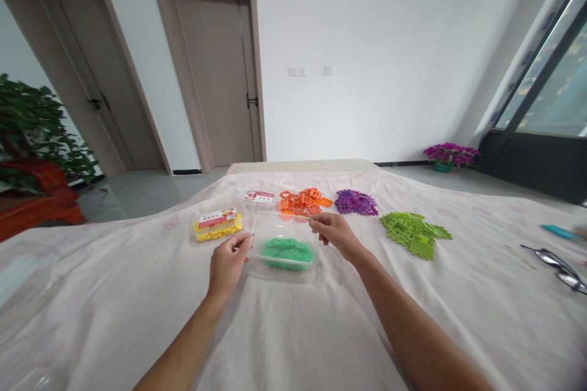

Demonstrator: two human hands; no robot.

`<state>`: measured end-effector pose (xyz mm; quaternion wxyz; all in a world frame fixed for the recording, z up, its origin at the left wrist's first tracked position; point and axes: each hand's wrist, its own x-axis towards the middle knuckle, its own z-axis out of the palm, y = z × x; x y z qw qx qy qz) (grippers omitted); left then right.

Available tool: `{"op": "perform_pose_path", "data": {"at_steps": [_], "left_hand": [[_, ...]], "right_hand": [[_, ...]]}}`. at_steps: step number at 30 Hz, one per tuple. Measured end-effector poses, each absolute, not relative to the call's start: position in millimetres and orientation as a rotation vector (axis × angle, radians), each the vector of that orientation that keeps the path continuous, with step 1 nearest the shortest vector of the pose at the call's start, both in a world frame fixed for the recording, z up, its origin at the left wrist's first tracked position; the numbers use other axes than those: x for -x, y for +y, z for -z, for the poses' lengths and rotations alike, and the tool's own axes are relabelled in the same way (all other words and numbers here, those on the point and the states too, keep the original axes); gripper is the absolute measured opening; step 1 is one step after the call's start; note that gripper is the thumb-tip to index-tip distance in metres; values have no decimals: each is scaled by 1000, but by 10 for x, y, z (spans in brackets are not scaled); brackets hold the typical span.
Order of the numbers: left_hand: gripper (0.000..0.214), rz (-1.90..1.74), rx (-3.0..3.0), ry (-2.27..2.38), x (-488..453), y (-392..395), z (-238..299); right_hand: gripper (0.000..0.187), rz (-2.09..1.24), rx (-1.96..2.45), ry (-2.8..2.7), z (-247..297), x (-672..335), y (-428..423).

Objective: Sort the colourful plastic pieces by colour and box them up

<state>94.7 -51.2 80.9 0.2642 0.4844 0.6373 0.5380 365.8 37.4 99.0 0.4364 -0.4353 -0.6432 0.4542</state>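
A clear plastic lid [280, 229] is pinched at its left edge by my left hand [232, 259] and at its upper right corner by my right hand [334, 233]. Both hands are closed on it. It stands tilted over a clear plastic container [308, 278] that holds a heap of green foam-like pieces [288, 254]. Whether lid and container are joined at an edge I cannot tell. Left of my hands sits a closed clear box with yellow pieces [217, 226] and a red-and-white label.
Behind the lid lie orange pieces [302, 201] and a clear labelled lid or box [259, 197]. Purple pieces [356, 202] and lime-green pieces [414, 233] are to the right. Eyeglasses [557, 266] rest near the right edge; clear plastic containers [22, 281] are at far left.
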Motion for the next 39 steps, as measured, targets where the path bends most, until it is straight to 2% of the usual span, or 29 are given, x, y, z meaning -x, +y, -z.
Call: {"op": "perform_pose_path", "data": {"at_steps": [4, 13, 20, 24, 28, 31, 34, 39], "left_hand": [[45, -1577, -1269, 1601, -981, -526, -894], [31, -1596, -1449, 1665, -943, -516, -910], [16, -2103, -1580, 1518, -940, -514, -909], [10, -2244, -1679, 1449, -978, -541, -965], [8, -2256, -1686, 1432, -1003, -551, -969], [10, -2230, -1567, 1361, -1023, -549, -951], [14, -2184, -1389, 1265, -1047, -555, -945], [23, -2079, -1203, 1170, -1068, -579, -957]], "right_hand": [[37, -1242, 965, -1476, -1073, -3608, 330], [34, -1123, 748, -1410, -1342, -3550, 165], [34, -1021, 585, -1524, -1362, -3578, 122], [25, -1021, 583, -1490, -1373, -3561, 123], [45, -1138, 634, -1451, -1355, -3538, 146], [54, -1237, 666, -1435, -1318, -3526, 170], [53, -1265, 666, -1393, -1279, -3516, 193], [43, -1252, 697, -1347, -1233, -3522, 221]]}}
